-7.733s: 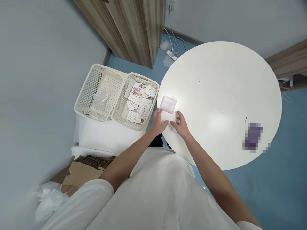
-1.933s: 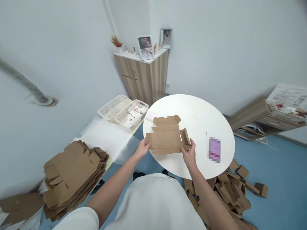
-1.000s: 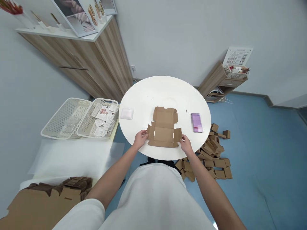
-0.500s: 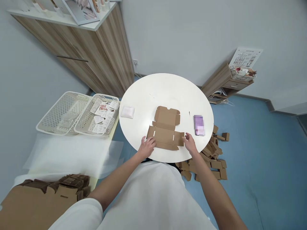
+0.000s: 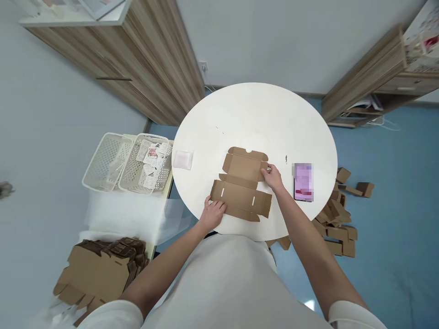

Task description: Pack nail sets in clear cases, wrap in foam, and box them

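An unfolded brown cardboard box blank (image 5: 240,196) lies on the round white table (image 5: 267,109), its upper panel pointing away from me. My left hand (image 5: 212,214) is at the blank's near left corner, its fingers closed around the edge. At the right side of the upper panel, my right hand (image 5: 272,177) pinches the side flap between thumb and fingers. A phone with a purple screen (image 5: 303,182) lies to the right, and a small white packet (image 5: 183,159) lies near the table's left edge.
White baskets stand on the left, one holding printed cards (image 5: 151,164). Below them is a stack of flat cardboard blanks (image 5: 96,274). Folded brown boxes (image 5: 338,219) are piled on the floor at the right. A wooden cabinet (image 5: 144,59) stands behind the baskets.
My right hand has moved from the lower right flap up to the upper panel's side flap and taken hold of it. My left hand stays at the left corner. The camera view has shifted.
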